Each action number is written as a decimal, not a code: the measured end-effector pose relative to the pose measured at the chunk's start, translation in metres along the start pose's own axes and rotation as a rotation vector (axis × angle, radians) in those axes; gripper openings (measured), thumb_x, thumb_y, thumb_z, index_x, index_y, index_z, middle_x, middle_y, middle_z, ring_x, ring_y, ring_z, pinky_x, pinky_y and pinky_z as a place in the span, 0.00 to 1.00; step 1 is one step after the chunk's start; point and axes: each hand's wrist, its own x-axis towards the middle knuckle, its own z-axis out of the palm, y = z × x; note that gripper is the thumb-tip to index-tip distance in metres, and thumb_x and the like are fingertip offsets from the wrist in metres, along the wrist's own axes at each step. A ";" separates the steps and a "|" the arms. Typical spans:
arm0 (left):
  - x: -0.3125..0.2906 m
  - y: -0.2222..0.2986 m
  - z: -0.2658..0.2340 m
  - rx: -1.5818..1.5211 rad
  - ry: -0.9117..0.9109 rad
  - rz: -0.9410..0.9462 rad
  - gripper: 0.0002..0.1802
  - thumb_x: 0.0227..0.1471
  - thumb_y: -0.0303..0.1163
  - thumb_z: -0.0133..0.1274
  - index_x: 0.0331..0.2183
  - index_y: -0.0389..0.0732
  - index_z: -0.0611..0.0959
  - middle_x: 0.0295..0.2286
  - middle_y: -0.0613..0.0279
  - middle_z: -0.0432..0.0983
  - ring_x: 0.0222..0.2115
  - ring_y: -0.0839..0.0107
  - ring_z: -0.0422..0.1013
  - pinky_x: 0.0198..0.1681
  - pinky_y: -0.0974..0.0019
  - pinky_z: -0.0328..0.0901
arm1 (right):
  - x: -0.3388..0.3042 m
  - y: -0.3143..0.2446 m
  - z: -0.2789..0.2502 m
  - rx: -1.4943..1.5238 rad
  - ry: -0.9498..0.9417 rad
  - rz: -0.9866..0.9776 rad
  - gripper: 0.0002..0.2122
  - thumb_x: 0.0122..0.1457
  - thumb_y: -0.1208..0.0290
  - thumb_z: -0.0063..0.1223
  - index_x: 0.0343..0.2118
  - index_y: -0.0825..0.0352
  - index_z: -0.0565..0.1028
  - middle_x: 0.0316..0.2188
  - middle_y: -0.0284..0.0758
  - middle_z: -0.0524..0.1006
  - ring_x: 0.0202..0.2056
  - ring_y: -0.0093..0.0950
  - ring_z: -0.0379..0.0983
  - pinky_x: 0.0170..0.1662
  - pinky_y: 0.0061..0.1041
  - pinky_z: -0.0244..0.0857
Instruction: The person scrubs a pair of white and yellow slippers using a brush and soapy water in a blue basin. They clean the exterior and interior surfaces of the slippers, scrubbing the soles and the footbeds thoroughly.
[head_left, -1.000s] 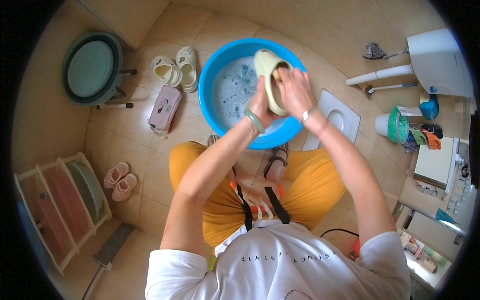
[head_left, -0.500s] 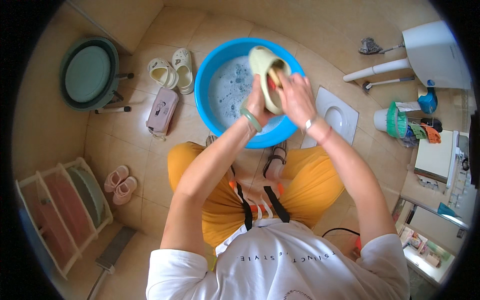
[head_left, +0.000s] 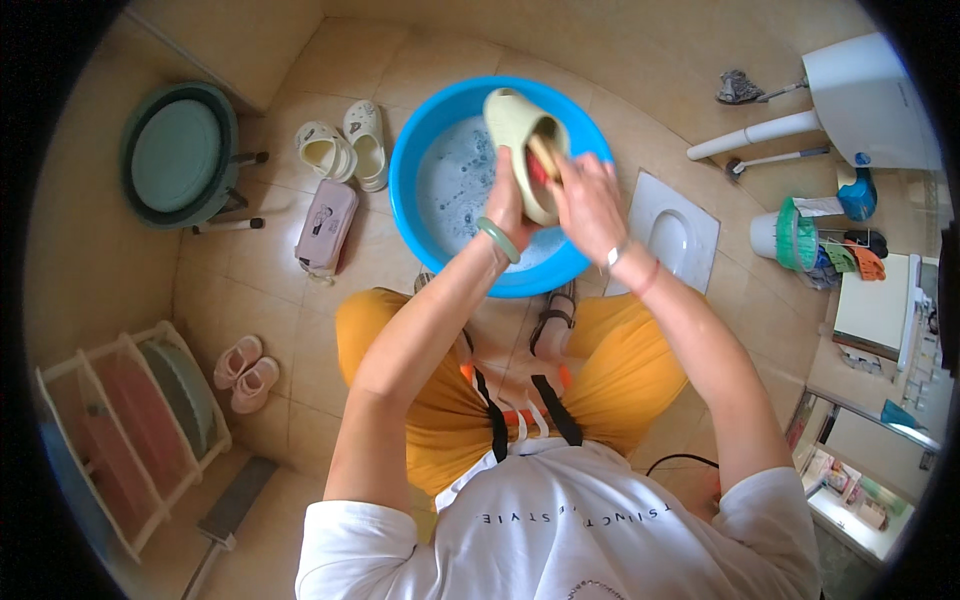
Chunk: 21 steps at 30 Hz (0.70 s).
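Note:
A pale cream clog (head_left: 510,120) is held tilted above a round blue basin (head_left: 402,185) of soapy water (head_left: 452,180). My left hand (head_left: 507,200) grips the clog along its left side, with a green bangle at that wrist. Fingers of my right hand (head_left: 592,208) are wrapped around a scrubbing brush (head_left: 544,155), tan with red showing, which is pushed into the clog's opening. Most of the brush's working end is hidden inside the clog.
Left of the basin stand a pair of white clogs (head_left: 367,150) and a pink pouch (head_left: 327,225). A squat toilet (head_left: 672,235) lies to its right. Further off are stacked green basins (head_left: 178,150), pink shoes (head_left: 252,385), a rack (head_left: 130,440) and a lined bin (head_left: 795,240).
The clog has shifted slightly left and up together with my hands. The brush has moved a little within the clog's opening. Both grips are kept.

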 end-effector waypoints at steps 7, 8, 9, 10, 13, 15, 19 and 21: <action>-0.011 0.003 0.026 0.035 -0.033 -0.074 0.37 0.59 0.68 0.26 0.59 0.55 0.64 0.56 0.61 0.65 0.53 0.58 0.65 0.51 0.42 0.65 | 0.030 0.034 0.028 0.025 0.028 0.051 0.07 0.53 0.73 0.53 0.33 0.67 0.77 0.27 0.38 0.77 0.37 0.34 0.70 0.41 0.34 0.57; -0.008 0.007 0.016 -0.008 0.016 -0.075 0.37 0.59 0.68 0.26 0.59 0.55 0.65 0.55 0.60 0.65 0.53 0.58 0.66 0.52 0.41 0.64 | 0.021 0.022 0.017 0.061 0.018 0.017 0.08 0.53 0.73 0.54 0.36 0.68 0.77 0.27 0.38 0.77 0.37 0.34 0.70 0.41 0.34 0.57; -0.002 0.011 0.002 -0.055 0.069 -0.072 0.38 0.59 0.68 0.27 0.58 0.54 0.66 0.55 0.59 0.66 0.53 0.58 0.66 0.54 0.41 0.62 | 0.007 0.009 0.003 0.100 0.006 -0.022 0.10 0.53 0.72 0.55 0.38 0.69 0.77 0.27 0.38 0.77 0.37 0.33 0.70 0.40 0.34 0.57; 0.005 0.010 -0.010 -0.110 0.117 -0.076 0.38 0.59 0.69 0.27 0.58 0.53 0.66 0.55 0.59 0.66 0.53 0.58 0.66 0.55 0.41 0.61 | -0.010 -0.003 -0.008 0.131 -0.014 -0.058 0.12 0.54 0.71 0.56 0.40 0.70 0.77 0.27 0.38 0.77 0.37 0.33 0.70 0.40 0.34 0.57; 0.003 0.012 -0.009 -0.089 0.104 -0.002 0.39 0.58 0.69 0.28 0.58 0.51 0.67 0.54 0.54 0.67 0.54 0.59 0.66 0.58 0.39 0.58 | -0.022 -0.019 -0.013 0.169 0.087 -0.088 0.17 0.54 0.71 0.56 0.46 0.70 0.73 0.27 0.37 0.76 0.37 0.33 0.69 0.40 0.34 0.56; 0.004 0.011 -0.006 -0.094 0.026 0.010 0.39 0.59 0.68 0.27 0.58 0.51 0.67 0.55 0.56 0.66 0.53 0.59 0.67 0.57 0.39 0.59 | 0.001 -0.007 -0.003 0.068 0.062 -0.026 0.13 0.54 0.71 0.55 0.42 0.68 0.75 0.28 0.37 0.77 0.37 0.33 0.70 0.40 0.34 0.56; -0.008 0.003 0.031 -0.012 -0.057 -0.096 0.37 0.60 0.67 0.25 0.61 0.55 0.61 0.58 0.62 0.64 0.57 0.57 0.63 0.53 0.40 0.64 | 0.047 0.039 0.032 -0.048 -0.014 0.020 0.04 0.53 0.74 0.51 0.31 0.65 0.75 0.28 0.36 0.77 0.38 0.34 0.69 0.40 0.35 0.56; -0.008 0.001 0.025 0.015 -0.064 -0.066 0.39 0.59 0.68 0.23 0.59 0.54 0.64 0.56 0.60 0.66 0.54 0.58 0.65 0.50 0.41 0.66 | 0.040 0.034 0.031 -0.045 0.006 0.019 0.05 0.53 0.74 0.52 0.32 0.66 0.75 0.29 0.36 0.77 0.37 0.34 0.69 0.40 0.35 0.56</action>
